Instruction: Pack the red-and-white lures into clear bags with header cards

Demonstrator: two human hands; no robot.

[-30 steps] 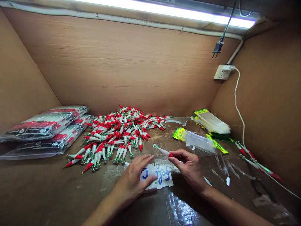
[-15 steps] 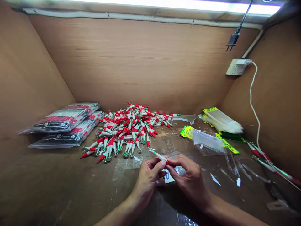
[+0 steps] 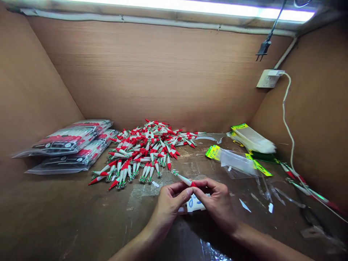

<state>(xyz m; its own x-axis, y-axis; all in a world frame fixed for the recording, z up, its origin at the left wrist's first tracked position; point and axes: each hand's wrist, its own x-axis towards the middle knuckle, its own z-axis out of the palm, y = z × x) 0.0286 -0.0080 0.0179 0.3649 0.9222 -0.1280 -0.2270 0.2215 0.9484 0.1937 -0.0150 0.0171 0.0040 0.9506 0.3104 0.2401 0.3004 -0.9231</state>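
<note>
A red and white squid jig [image 3: 183, 179] with green-tinted hooks is held in front of me, hooks pointing up and left. My left hand [image 3: 172, 203] pinches it near its red end between thumb and fingers. From the other side, my right hand [image 3: 217, 203] is closed on the same red end, thumb tip close to the left thumb. Below the hands, a white card with blue handwriting [image 3: 194, 203] lies on the table, partly covered by them. Just beyond is a large heap of matching squid jigs [image 3: 149, 148].
Filled clear bags [image 3: 65, 145] are stacked at the left. Clear packets with yellow-green headers [image 3: 239, 161] and a packet stack [image 3: 254, 139] lie at the right. Loose jigs, plastic scraps and a white cable [image 3: 285, 108] are along the right side. A black plug [image 3: 263, 49] hangs above.
Both hands still hold the jig; the right fingers have shifted slightly and the thumbs are closer together. More of the handwritten card shows. The whole view has shifted a little.
</note>
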